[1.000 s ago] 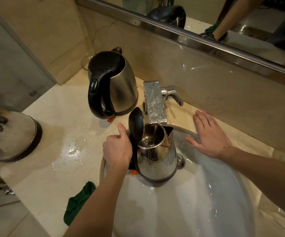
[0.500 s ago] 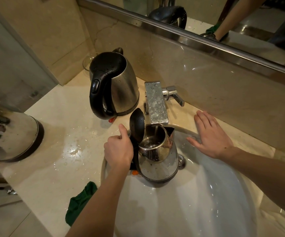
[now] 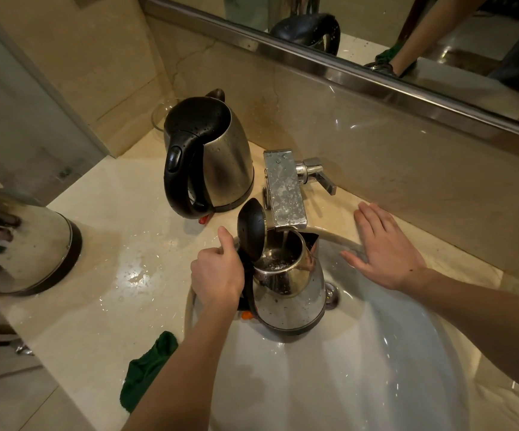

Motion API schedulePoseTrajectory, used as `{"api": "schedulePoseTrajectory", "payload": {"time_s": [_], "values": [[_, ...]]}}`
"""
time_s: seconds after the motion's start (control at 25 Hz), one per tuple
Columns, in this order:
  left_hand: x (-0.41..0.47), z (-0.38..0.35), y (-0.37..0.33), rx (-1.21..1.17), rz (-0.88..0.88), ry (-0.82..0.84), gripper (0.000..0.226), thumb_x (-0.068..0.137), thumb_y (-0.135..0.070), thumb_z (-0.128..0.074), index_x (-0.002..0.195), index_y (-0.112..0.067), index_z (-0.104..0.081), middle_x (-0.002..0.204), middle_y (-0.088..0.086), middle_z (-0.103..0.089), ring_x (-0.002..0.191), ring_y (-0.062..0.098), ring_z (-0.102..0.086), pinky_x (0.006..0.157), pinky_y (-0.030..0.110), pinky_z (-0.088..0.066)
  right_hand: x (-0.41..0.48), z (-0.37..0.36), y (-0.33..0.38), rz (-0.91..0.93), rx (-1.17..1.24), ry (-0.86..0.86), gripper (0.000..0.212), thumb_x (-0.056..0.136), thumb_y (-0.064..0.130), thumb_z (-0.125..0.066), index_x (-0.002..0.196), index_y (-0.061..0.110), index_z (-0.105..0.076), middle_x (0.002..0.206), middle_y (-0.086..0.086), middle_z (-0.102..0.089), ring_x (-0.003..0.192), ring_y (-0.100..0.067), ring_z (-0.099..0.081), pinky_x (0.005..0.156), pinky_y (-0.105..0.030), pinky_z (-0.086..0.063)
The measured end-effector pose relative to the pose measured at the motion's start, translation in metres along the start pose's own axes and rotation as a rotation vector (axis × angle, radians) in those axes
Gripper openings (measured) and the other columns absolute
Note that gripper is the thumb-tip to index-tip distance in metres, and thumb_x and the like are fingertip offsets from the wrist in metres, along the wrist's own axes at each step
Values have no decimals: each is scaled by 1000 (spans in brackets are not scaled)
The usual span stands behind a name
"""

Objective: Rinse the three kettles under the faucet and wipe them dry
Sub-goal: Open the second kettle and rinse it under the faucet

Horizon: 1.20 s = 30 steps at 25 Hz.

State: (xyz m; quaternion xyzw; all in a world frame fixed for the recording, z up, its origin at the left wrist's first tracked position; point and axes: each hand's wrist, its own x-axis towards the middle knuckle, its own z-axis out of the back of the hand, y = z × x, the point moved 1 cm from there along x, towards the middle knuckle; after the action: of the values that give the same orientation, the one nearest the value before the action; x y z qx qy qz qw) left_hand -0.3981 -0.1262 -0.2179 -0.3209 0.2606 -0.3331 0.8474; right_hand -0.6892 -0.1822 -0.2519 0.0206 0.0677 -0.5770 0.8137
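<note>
At frame centre, the left hand (image 3: 217,275) grips the handle of the open-lidded kettle (image 3: 289,290) over the sink (image 3: 361,368), under the running faucet (image 3: 284,189). Right of it, the right hand (image 3: 385,253) lies flat, fingers spread, on the rim. A second kettle (image 3: 208,160) stands upper left, a third (image 3: 25,244) far left, a green cloth (image 3: 146,368) below; nothing has shifted since earlier.

Under the faucet (image 3: 284,188) one kettle (image 3: 289,290) sits in the sink (image 3: 345,384); a second kettle (image 3: 211,157) stands left of the faucet, a third (image 3: 25,244) far left, cloth (image 3: 146,371) before it.

green cloth (image 3: 146,370), white sink (image 3: 361,368)
</note>
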Motion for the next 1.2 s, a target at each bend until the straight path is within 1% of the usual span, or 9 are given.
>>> {"api": "schedulePoseTrajectory", "payload": {"time_s": [0.2,0.32,0.4,0.56,0.76,1.08,1.2], "values": [[-2,1,-1,-5,-1,5,67,97,-59,-27,51,-12,-38,51,4,-42,51,21,-45,60,41,-47,0,0,0,-3,-9,-2,97,90,74,-7,149,0,-26,158,-19,-25,147,-33,-16,120,-48,-19],[-3,2,-2,-4,-6,5,67,98,-58,-26,51,-12,-38,51,4,-41,51,20,-44,59,39,-45,0,-1,-1,-5,-10,-1,96,90,74,-7,150,1,-25,158,-19,-24,148,-33,-15,120,-48,-19],[-4,2,-3,-5,-12,6,67,98,-57,-26,51,-11,-39,52,4,-41,51,20,-44,59,38,-44,0,-1,-1,-5,-10,2,96,91,74,-8,150,1,-25,158,-19,-24,148,-33,-15,120,-48,-19],[-4,2,-2,-13,-15,12,67,99,-57,-26,52,-11,-41,53,5,-45,52,20,-47,60,38,-46,1,-1,-1,-7,-4,5,96,91,74,-8,149,1,-26,158,-19,-25,148,-33,-16,120,-48,-20],[-4,1,-2,-23,-16,10,66,99,-56,-26,52,-12,-41,53,5,-45,53,20,-47,59,37,-44,0,0,0,-8,-1,5,96,91,74,-7,149,1,-28,157,-19,-26,147,-33,-17,119,-49,-21],[-2,1,-2,-24,-19,19,67,98,-58,-26,51,-12,-40,52,5,-45,52,20,-47,62,40,-48,0,0,1,-8,-2,-2,97,90,75,-6,150,1,-27,158,-19,-25,147,-32,-16,120,-48,-20],[-3,1,-2,-15,-28,27,68,98,-57,-26,50,-12,-41,52,6,-45,53,21,-49,64,41,-50,0,0,0,-9,2,0,97,90,75,-6,149,0,-28,156,-20,-28,147,-34,-19,119,-48,-21]]}}
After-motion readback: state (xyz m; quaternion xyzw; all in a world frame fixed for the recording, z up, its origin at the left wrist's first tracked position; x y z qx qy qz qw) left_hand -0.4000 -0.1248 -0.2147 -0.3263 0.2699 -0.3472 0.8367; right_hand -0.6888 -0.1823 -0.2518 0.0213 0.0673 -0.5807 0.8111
